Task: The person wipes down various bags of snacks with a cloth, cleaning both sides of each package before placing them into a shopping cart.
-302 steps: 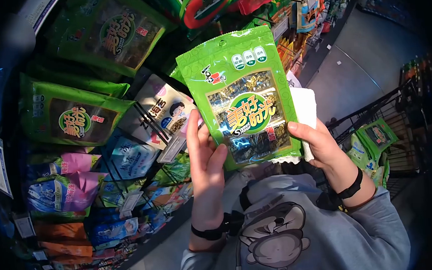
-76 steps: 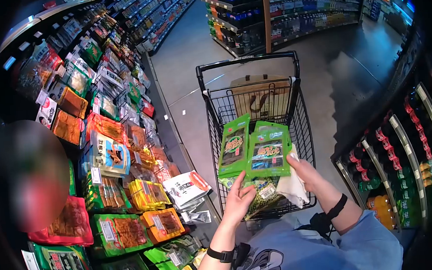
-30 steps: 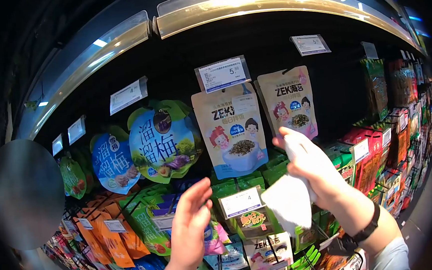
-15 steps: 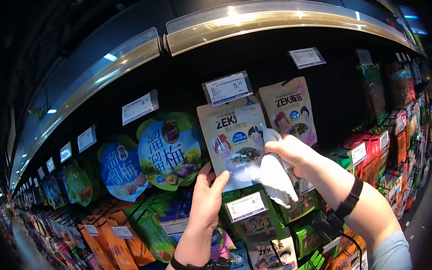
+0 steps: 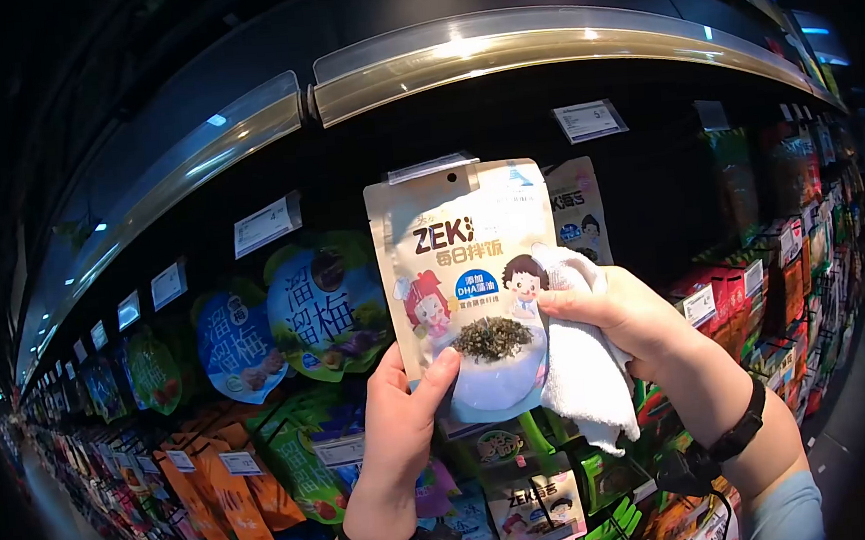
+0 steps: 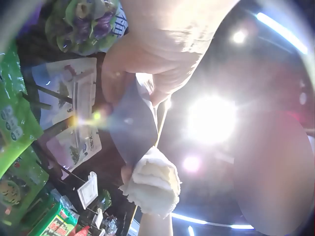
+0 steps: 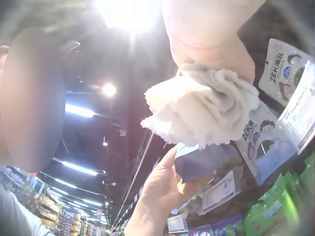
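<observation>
A cream and blue ZEK pouch [image 5: 474, 287] is held upright by both hands in front of the rack. My left hand [image 5: 402, 413] grips its lower left edge, thumb on the front. My right hand [image 5: 627, 322] pinches the right edge, thumb on the front, and also holds a white cloth [image 5: 591, 379] that hangs beside the pouch. In the left wrist view the left hand [image 6: 157, 54] holds the pouch [image 6: 133, 123] from its edge, with the cloth [image 6: 155, 182] below. In the right wrist view the cloth [image 7: 202, 108] covers much of the right hand's grip.
Another ZEK pouch [image 5: 579, 210] hangs behind at the right. Blue and green plum bags [image 5: 325, 308] and orange bags [image 5: 232, 485] hang at the left, red packs [image 5: 720, 300] at the right. A clear-edged shelf [image 5: 557, 46] runs above; price tags [image 5: 267, 224] stick out.
Both hands came together on the hanging ZEK pouch, which now appears larger and nearer, tilted less, and hides part of the pouch behind it. Earlier, the hands held a green packet, then were over a cart.
</observation>
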`<state>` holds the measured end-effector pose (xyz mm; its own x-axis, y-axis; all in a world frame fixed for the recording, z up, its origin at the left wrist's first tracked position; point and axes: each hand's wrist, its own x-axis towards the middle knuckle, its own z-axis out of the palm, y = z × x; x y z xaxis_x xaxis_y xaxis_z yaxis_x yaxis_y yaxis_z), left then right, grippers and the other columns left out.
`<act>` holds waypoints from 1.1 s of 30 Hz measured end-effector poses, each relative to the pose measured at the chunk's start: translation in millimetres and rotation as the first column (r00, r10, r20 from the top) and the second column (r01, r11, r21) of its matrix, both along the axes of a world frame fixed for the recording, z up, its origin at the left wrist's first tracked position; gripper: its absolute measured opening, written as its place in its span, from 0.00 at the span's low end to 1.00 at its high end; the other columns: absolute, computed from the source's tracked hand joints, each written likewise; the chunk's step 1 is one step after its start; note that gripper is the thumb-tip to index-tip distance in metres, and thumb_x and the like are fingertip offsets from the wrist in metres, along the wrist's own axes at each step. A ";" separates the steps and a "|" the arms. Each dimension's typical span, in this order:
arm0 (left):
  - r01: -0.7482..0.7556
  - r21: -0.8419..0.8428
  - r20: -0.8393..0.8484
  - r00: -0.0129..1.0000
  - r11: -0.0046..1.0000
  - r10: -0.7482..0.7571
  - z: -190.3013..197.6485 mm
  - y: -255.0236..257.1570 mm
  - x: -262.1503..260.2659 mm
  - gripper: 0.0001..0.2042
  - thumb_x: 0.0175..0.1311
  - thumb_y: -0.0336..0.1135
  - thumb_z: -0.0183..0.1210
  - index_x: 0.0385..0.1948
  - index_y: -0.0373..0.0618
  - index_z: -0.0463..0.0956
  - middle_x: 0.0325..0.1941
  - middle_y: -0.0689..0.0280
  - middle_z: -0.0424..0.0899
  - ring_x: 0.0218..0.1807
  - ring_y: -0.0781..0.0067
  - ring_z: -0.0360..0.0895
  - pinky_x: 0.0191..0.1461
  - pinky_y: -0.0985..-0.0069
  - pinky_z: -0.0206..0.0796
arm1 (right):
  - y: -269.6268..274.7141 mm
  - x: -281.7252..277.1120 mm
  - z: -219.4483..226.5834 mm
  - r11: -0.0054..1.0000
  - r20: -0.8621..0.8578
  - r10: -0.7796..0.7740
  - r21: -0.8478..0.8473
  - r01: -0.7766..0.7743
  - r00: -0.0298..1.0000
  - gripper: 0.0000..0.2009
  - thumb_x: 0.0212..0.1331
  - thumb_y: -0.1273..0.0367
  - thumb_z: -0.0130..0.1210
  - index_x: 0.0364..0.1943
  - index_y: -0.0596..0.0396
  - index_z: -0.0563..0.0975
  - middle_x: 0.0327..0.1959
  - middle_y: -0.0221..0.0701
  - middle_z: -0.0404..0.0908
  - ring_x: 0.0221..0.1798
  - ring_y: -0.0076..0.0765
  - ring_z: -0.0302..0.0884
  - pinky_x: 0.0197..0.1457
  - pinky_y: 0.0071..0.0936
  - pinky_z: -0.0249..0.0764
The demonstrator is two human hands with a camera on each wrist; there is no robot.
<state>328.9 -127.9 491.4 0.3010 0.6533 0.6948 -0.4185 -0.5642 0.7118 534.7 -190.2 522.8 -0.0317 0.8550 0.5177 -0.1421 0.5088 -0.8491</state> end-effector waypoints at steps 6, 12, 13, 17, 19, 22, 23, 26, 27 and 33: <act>0.130 -0.221 -0.086 0.985 0.967 -0.153 -28.8 -47.4 -7.1 0.25 0.55 0.29 0.61 0.54 0.33 0.64 0.51 0.58 0.75 0.53 0.71 0.72 0.58 0.72 0.63 | -40.7 -1.7 -42.7 0.995 -0.044 0.080 -0.055 -0.082 0.996 0.16 0.56 0.70 0.57 0.47 0.65 0.73 0.40 0.35 0.80 0.40 0.23 0.77 0.44 0.24 0.74; -0.189 -0.216 -0.285 0.951 0.958 0.123 -127.9 -79.3 -12.9 0.16 0.53 0.25 0.60 0.46 0.36 0.73 0.44 0.60 0.79 0.47 0.71 0.75 0.49 0.74 0.68 | -80.5 2.6 -117.3 0.991 0.385 -0.038 -0.105 0.085 0.922 0.20 0.50 0.69 0.64 0.47 0.61 0.74 0.41 0.29 0.79 0.43 0.19 0.73 0.48 0.21 0.70; -0.198 -0.223 -0.286 0.949 0.954 0.130 -141.8 -85.2 -13.5 0.16 0.53 0.25 0.60 0.46 0.36 0.73 0.44 0.60 0.79 0.47 0.71 0.75 0.49 0.74 0.68 | -82.9 5.9 -125.3 0.981 0.414 0.009 -0.180 0.073 0.910 0.21 0.48 0.68 0.66 0.46 0.60 0.74 0.41 0.30 0.79 0.43 0.19 0.73 0.48 0.21 0.70; -0.254 -0.442 -0.415 0.908 0.860 0.055 -189.2 -111.8 -9.1 0.19 0.51 0.25 0.62 0.47 0.35 0.73 0.44 0.59 0.79 0.46 0.70 0.75 0.49 0.74 0.69 | -77.1 4.2 -172.8 0.994 0.522 0.047 -0.110 0.013 0.852 0.11 0.52 0.70 0.59 0.38 0.61 0.77 0.34 0.38 0.80 0.36 0.34 0.78 0.40 0.26 0.73; -0.282 -0.524 -0.460 0.888 0.804 0.012 -194.7 -122.5 -7.9 0.19 0.51 0.24 0.62 0.47 0.35 0.73 0.44 0.58 0.79 0.44 0.70 0.76 0.48 0.74 0.70 | -80.0 9.2 -189.0 0.997 0.483 0.074 -0.056 -0.054 0.873 0.12 0.53 0.70 0.60 0.40 0.60 0.78 0.31 0.33 0.81 0.33 0.26 0.77 0.36 0.22 0.74; -0.443 -0.359 -0.654 0.747 0.822 0.117 -193.8 -134.5 -12.6 0.16 0.53 0.27 0.60 0.44 0.34 0.76 0.43 0.60 0.80 0.43 0.71 0.77 0.47 0.75 0.70 | -89.2 5.0 -205.6 0.954 0.204 0.197 -0.264 -0.140 0.959 0.11 0.55 0.70 0.57 0.40 0.61 0.77 0.29 0.32 0.80 0.31 0.24 0.77 0.34 0.21 0.74; -0.449 -0.360 -0.665 0.739 0.818 0.113 -193.7 -139.4 -17.4 0.16 0.53 0.27 0.60 0.44 0.34 0.76 0.43 0.60 0.80 0.43 0.71 0.77 0.47 0.75 0.70 | -92.7 1.2 -209.2 0.905 0.050 0.232 -0.377 -0.197 0.971 0.11 0.56 0.70 0.56 0.41 0.61 0.77 0.29 0.31 0.80 0.30 0.23 0.76 0.33 0.20 0.73; -0.437 -0.389 -0.507 0.837 0.811 0.207 -198.3 -150.2 -32.5 0.13 0.55 0.30 0.59 0.41 0.35 0.78 0.40 0.61 0.82 0.41 0.73 0.77 0.45 0.76 0.69 | -102.4 -18.2 -202.2 0.931 0.068 0.224 -0.310 -0.193 0.972 0.11 0.57 0.70 0.55 0.42 0.61 0.76 0.31 0.31 0.79 0.31 0.23 0.75 0.33 0.20 0.73; -0.448 -0.422 -0.489 0.845 0.788 0.218 -200.7 -151.0 -36.5 0.13 0.56 0.31 0.58 0.41 0.35 0.78 0.39 0.61 0.82 0.40 0.74 0.76 0.44 0.76 0.69 | -105.0 -25.8 -197.1 0.944 0.085 0.214 -0.273 -0.184 0.973 0.11 0.57 0.71 0.55 0.43 0.61 0.76 0.32 0.31 0.79 0.32 0.23 0.75 0.34 0.20 0.73; -0.293 -0.646 -0.167 0.955 0.705 0.244 -213.0 -139.0 -66.5 0.15 0.58 0.24 0.54 0.48 0.31 0.73 0.49 0.58 0.77 0.50 0.69 0.72 0.54 0.75 0.63 | -119.7 -63.8 -204.7 0.863 -0.134 0.252 -0.417 -0.285 0.958 0.13 0.57 0.72 0.55 0.46 0.61 0.75 0.39 0.31 0.79 0.38 0.23 0.74 0.39 0.22 0.73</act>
<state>262.4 -267.0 278.4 0.0684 0.9966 0.0451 -0.2633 -0.0256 0.9644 470.9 -309.9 318.1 -0.2686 0.9566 0.1133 -0.2901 0.0319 -0.9565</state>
